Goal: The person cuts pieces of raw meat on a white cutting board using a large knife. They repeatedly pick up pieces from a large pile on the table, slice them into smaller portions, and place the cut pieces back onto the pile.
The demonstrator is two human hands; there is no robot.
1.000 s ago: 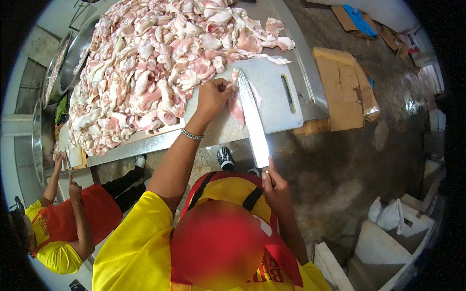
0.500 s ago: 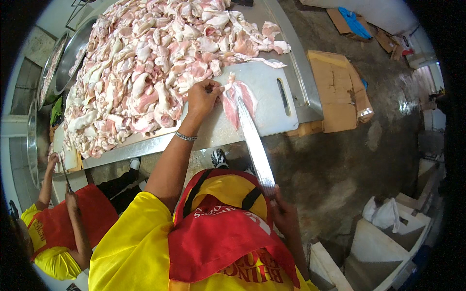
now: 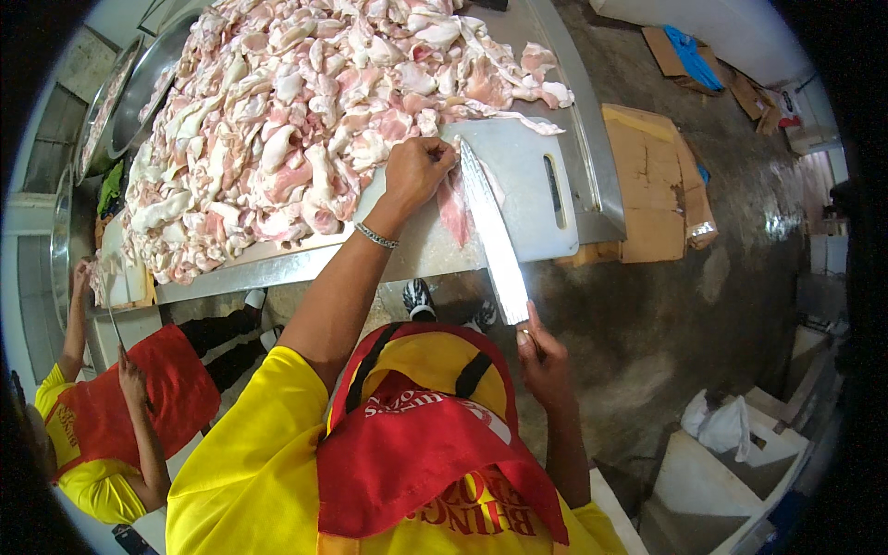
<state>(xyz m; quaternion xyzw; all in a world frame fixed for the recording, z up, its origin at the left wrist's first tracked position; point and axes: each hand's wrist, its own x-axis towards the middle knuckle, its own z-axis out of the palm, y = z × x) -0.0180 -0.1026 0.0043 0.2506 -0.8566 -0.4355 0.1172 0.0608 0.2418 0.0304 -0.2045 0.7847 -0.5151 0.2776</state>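
Piece of meat (image 3: 451,215) at twelve o'clock in the head view, lying flat on the white cutting board (image 3: 529,168), the big knife (image 3: 493,236) right across it! Writing first: on the person's red apron (image 3: 412,481), near six o'clock, there's white lettering up top and dark red lettering lower down, both broken by folds. Over at eight o'clock, a co-worker (image 3: 139,398) in red and yellow has lettering on the chest, too small to make out.

To the hands! The left hand (image 3: 418,171), just shy of twelve, has fingers curled and tips pinching the meat's upper end beside the blade; its forearm angles up toward one o'clock, a chain bracelet (image 3: 376,235) round the wrist. The right hand (image 3: 544,361), at four o'clock, wraps the knife's handle, forearm nearly upright, blade tip aimed between eleven and twelve. And what a heap of meat (image 3: 287,120), spread from ten to twelve across the metal table (image 3: 599,176)!
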